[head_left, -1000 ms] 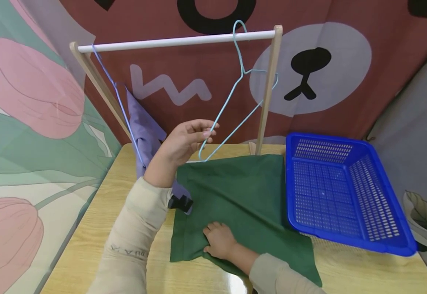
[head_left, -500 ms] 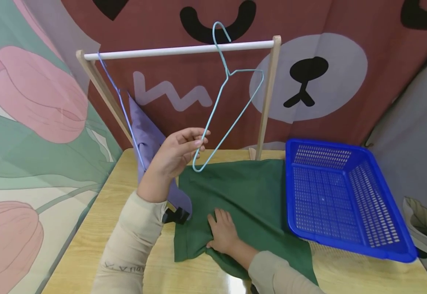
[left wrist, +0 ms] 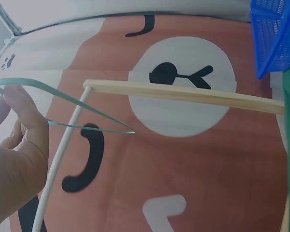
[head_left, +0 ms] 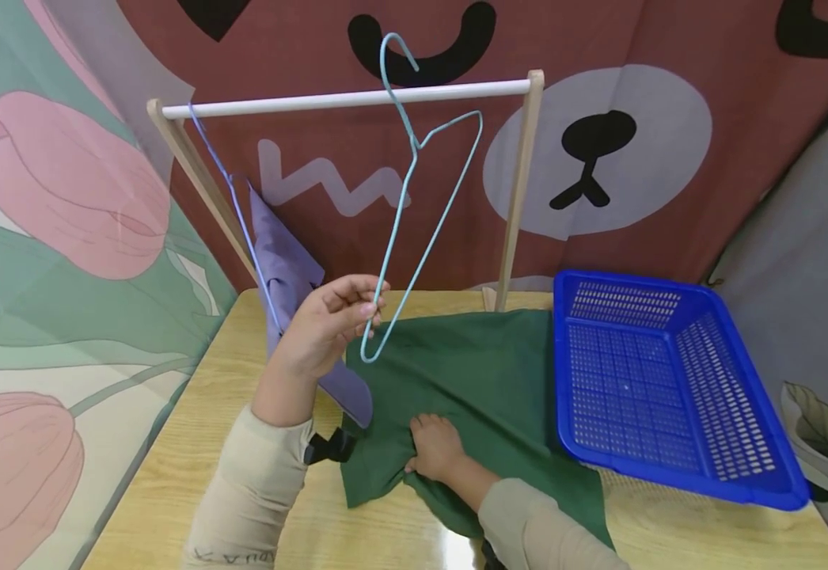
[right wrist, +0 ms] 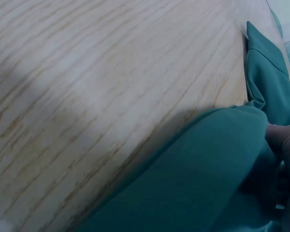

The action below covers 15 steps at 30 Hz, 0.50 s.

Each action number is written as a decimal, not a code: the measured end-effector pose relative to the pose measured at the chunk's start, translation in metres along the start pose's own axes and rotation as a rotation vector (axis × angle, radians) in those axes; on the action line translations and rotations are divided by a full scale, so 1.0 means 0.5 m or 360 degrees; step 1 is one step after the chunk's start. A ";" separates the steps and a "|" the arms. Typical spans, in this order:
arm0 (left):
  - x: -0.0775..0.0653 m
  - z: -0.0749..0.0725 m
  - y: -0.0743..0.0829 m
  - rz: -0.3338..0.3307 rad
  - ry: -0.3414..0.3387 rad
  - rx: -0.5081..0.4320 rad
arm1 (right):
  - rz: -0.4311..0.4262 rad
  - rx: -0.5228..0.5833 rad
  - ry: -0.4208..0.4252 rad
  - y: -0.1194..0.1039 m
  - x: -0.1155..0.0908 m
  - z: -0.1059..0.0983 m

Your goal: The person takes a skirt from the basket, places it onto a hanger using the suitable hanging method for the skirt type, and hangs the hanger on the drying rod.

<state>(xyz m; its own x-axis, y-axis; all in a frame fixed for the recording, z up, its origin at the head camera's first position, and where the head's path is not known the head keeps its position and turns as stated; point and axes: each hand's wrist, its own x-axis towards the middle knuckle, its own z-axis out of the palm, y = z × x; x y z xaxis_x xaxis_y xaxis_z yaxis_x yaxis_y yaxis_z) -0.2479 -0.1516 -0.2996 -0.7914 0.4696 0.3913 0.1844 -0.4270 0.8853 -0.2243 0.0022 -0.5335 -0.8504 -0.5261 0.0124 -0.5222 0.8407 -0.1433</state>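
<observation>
My left hand (head_left: 323, 326) pinches a light blue wire hanger (head_left: 415, 147) near its lower end corner, between thumb and fingers. The hanger stands up in front of the rack's white rail (head_left: 300, 101), its hook above rail height; the left wrist view shows its wire (left wrist: 63, 95) too. On the table lies a green cloth garment (head_left: 485, 364). My right hand (head_left: 437, 447) grips its near edge, where the cloth bunches; the right wrist view shows the thumb (right wrist: 279, 134) against the fold, the other fingers partly hidden.
A purple garment (head_left: 279, 249) hangs from a purple hanger (head_left: 237, 202) at the rack's left end. The rack's wooden post (head_left: 517, 198) stands on the right. A blue perforated basket (head_left: 562, 356) borders the cloth on the wooden table (head_left: 179, 475). Printed curtains hang behind.
My left hand has drawn the hanger left and nearer, and its hook has shifted left along the rail. The right hand's fingers, spread half a second ago, are now drawn together on the green cloth.
</observation>
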 end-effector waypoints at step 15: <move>-0.135 -0.024 -0.094 0.0003 0.0005 -0.0008 | 0.0038 -0.0159 0.0136 0.000 0.017 0.008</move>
<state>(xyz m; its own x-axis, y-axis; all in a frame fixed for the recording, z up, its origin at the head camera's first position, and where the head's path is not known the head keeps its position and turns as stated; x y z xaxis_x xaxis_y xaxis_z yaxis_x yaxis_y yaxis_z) -0.2101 -0.1725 -0.3707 -0.7929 0.4665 0.3921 0.1828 -0.4317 0.8833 -0.2314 -0.0027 -0.5374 -0.8627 -0.4967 0.0954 -0.5022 0.8636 -0.0453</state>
